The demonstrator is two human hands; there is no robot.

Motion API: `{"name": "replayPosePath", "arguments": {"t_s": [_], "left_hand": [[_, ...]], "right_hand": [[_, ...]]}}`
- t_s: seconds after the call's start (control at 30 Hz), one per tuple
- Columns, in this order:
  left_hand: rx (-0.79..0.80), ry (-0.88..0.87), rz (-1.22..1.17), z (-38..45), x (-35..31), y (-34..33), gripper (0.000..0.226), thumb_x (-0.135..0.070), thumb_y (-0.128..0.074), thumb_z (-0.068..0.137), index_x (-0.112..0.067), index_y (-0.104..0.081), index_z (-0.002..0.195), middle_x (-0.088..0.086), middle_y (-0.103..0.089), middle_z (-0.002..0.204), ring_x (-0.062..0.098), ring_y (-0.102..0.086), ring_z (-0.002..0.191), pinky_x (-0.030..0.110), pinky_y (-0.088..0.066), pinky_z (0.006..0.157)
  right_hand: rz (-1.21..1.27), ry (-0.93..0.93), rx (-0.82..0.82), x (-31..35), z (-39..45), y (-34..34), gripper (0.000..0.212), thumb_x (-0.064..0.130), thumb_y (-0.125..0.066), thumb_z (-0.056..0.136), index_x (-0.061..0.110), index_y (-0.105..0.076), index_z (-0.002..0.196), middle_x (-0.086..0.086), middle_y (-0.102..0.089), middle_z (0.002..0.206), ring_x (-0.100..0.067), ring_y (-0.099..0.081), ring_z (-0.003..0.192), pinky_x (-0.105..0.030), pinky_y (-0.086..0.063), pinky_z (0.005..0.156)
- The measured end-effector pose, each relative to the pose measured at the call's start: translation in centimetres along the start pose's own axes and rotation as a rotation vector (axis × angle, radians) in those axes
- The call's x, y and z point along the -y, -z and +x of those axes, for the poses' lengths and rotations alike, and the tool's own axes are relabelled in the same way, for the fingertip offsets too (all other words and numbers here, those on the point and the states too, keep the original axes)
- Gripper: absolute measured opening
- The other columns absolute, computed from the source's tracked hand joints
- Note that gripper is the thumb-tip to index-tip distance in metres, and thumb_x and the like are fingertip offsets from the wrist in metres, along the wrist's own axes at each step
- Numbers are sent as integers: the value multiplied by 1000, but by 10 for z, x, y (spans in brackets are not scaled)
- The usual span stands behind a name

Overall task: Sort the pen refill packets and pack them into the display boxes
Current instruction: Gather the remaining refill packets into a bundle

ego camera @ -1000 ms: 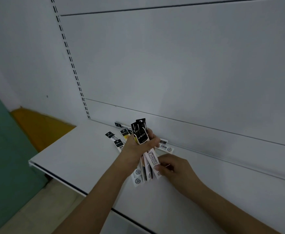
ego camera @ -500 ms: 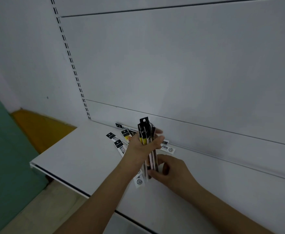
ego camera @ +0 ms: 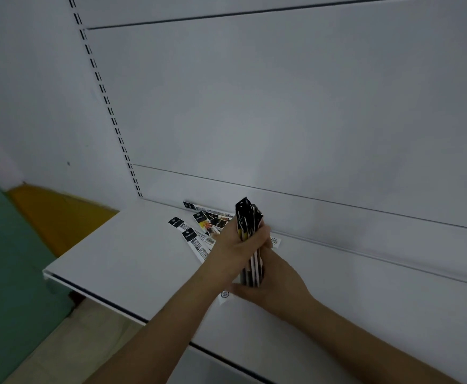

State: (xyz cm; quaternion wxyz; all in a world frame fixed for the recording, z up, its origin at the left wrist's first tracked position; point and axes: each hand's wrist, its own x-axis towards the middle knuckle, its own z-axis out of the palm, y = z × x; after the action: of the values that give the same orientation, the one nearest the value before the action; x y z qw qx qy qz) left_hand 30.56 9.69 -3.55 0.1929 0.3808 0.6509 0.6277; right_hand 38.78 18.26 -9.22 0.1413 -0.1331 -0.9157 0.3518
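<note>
From the head camera, your left hand (ego camera: 233, 246) is clenched around the upper part of a bundle of pen refill packets (ego camera: 250, 242), held roughly upright over the white shelf (ego camera: 121, 261). Your right hand (ego camera: 275, 281) cups and grips the bundle's lower end. More loose packets (ego camera: 196, 235) lie flat on the shelf just behind your left hand, near the back panel (ego camera: 282, 120).

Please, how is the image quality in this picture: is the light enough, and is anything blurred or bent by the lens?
Head view: dim, even light with a brighter patch on the back panel; the left hand, bundle of packets and right hand are slightly motion-blurred; print on the loose packets is unreadable; the wide lens curves the slotted upright.
</note>
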Motion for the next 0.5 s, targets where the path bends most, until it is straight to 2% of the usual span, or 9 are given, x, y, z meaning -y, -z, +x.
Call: {"name": "replayPosePath", "arguments": {"t_s": [0.03,0.07,0.1,0.13,0.2,0.27,0.33,0.4,0.5], "left_hand": [[-8,7,-5,0,-1,-1,8,-5,-59,95,-4,-59,87,-9,-64,66,2,-62,65,13,-47,64],[-17,5,15,1,0,-1,9,-8,-62,94,-2,-59,89,-4,-64,70,5,-63,69,15,-48,67],[-10,-1,53,3,0,0,12,-12,-65,93,-1,-59,90,-2,-63,74,7,-63,72,16,-47,69],[11,-3,95,4,-2,2,15,-15,-68,91,-2,-61,90,-3,-63,76,7,-62,74,16,-47,70],[64,0,197,5,-6,9,21,-25,-74,87,-9,-65,95,-10,-65,81,1,-61,76,13,-44,69],[95,-20,347,5,-10,19,32,-40,-79,78,-21,-65,100,-11,-69,89,3,-62,79,16,-47,67],[111,-19,463,4,-17,25,38,-51,-81,70,-30,-65,97,-7,-71,88,11,-61,70,30,-52,66],[70,-24,477,4,-23,24,32,-49,-84,69,-31,-66,89,-9,-71,78,5,-59,58,27,-53,57],[39,-14,397,3,-25,18,30,-42,-85,71,-29,-68,92,-9,-73,80,8,-70,61,22,-53,55]], "right_hand": [[-33,-7,-28,1,0,-1,72,63,-71,69,36,-41,128,26,-54,100,4,-58,89,-15,-46,75],[-40,-21,-40,0,1,0,49,56,-71,75,34,-48,112,20,-58,90,-4,-62,82,-21,-50,71],[-25,-24,-50,-1,0,1,29,46,-70,80,33,-48,95,13,-60,80,-10,-63,74,-29,-53,68],[4,-31,-56,-3,0,2,20,36,-68,83,31,-49,84,8,-62,74,-14,-63,68,-36,-54,67],[48,-56,-49,-7,0,6,7,23,-63,84,24,-56,83,2,-66,75,-15,-63,68,-41,-54,69],[17,-78,-17,-7,-1,12,8,22,-60,84,22,-61,91,7,-66,83,-5,-61,72,-26,-52,67],[0,-75,3,-9,-1,14,10,22,-60,83,24,-60,93,13,-60,83,2,-56,70,-12,-41,59],[10,-69,-5,-8,-2,15,6,20,-60,84,20,-57,88,6,-58,83,-2,-54,68,-15,-40,57],[38,-93,-35,-5,-3,12,5,18,-58,86,22,-55,86,-2,-59,84,-9,-53,67,-23,-43,60]]}}
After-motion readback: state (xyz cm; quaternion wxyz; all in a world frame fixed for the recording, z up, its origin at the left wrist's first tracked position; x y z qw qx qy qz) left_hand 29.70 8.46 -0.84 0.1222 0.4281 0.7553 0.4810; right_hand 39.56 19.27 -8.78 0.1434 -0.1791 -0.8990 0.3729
